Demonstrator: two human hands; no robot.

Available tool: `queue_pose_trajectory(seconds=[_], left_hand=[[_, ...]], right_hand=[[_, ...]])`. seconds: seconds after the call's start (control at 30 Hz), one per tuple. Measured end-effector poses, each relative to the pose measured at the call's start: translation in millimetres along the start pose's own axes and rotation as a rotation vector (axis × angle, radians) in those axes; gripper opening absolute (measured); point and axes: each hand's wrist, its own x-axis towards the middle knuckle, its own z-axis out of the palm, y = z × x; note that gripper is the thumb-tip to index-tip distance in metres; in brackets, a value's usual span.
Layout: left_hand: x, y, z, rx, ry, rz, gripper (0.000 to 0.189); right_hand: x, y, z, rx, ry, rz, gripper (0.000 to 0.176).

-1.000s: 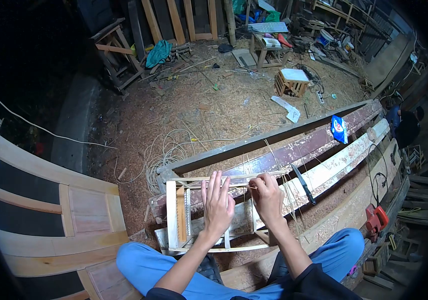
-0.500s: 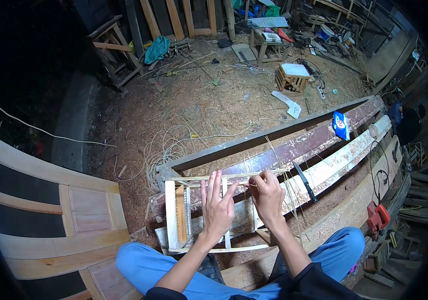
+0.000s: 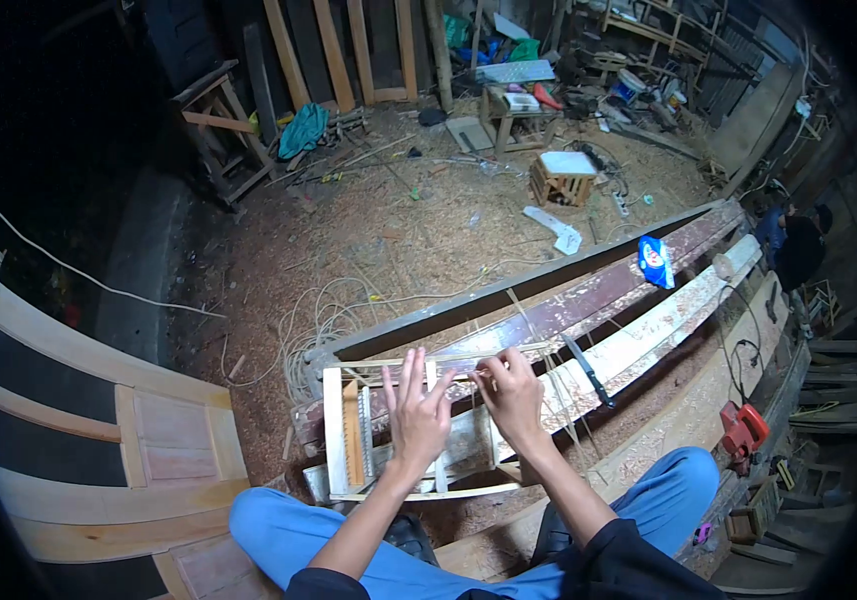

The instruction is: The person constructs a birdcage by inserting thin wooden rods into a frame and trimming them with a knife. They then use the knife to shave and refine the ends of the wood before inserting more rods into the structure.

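A light wooden frame point(image 3: 335, 432) with slender rails and crosspieces rests across the planks in front of my knees. Over its middle, my left hand point(image 3: 419, 420) is open, its fingers stretched upward and apart. Just to the right, my right hand point(image 3: 513, 398) has thumb and forefinger pinched together at a thin pale strip point(image 3: 470, 373) by the frame's far rail; the fingertips partly hide it. Inside the frame's left end lies an orange-brown wooden piece point(image 3: 353, 435). A black-handled knife point(image 3: 590, 373) lies on the boards right of my right hand.
A blue packet point(image 3: 656, 262) sits on the dark red plank point(image 3: 569, 312). A red power tool point(image 3: 744, 430) is on the right-hand board. Coiled cord point(image 3: 309, 330) lies on the shavings-covered floor. Panelled woodwork point(image 3: 174, 440) stands at left; a small crate point(image 3: 563, 180) stands farther back.
The camera view has shifted slightly, so the scene sits a little farther left. My fingertips have moved slightly apart, with the left fingers more spread; the right hand stays pinched.
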Motion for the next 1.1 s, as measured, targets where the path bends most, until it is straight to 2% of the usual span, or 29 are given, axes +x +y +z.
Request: queue_pose_trajectory(seconds=[0.17,0.23,0.27,0.33,0.4,0.5,0.67,0.77,0.87,0.93,0.97,1.1], left_hand=[[4.0,6.7,-0.3,-0.104,0.042,-0.012,0.029],[6.5,13.1,5.2,-0.129,0.047,0.012,0.029],[6.6,16.8,8.1,-0.144,0.043,0.02,0.028],[6.9,36.9,5.3,-0.151,0.047,0.044,0.028],[7.0,57.3,6.2,-0.3,-0.026,0.061,0.028],[-0.2,94.0,5.6,-0.347,-0.107,0.132,0.028],[-22.1,128.4,3.2,-0.353,-0.243,0.182,0.026],[-22.8,147.7,6.0,-0.418,-0.237,0.056,0.024],[-10.9,163.5,29.2,-0.424,-0.24,0.033,0.025],[1.0,170.6,47.0,-0.41,-0.324,-0.001,0.028],[6.6,171.9,56.4,-0.363,-0.37,0.026,0.031],[25.9,176.2,90.7,-0.257,-0.557,0.079,0.043]], right_hand=[[0.9,-3.8,-36.2,-0.022,-0.004,-0.044,0.026],[7.2,3.3,-55.4,-0.001,-0.112,-0.092,0.031],[8.0,7.1,-68.9,0.033,-0.23,-0.108,0.034],[5.1,18.0,-88.5,0.087,-0.308,-0.19,0.035],[-3.6,33.2,-108.1,0.161,-0.393,-0.208,0.034],[-22.0,53.8,-134.2,0.244,-0.394,-0.176,0.03],[-58.0,109.6,-146.2,0.313,-0.352,0.042,0.033],[-68.1,137.6,-150.6,0.403,-0.359,0.131,0.034],[-71.9,169.4,-144.8,0.486,-0.303,0.202,0.034],[-71.5,187.5,-147.0,0.516,-0.356,0.349,0.032],[-76.1,202.6,-137.8,0.479,-0.29,0.301,0.027],[-79.7,240.0,-124.0,0.509,-0.286,0.349,0.019]])
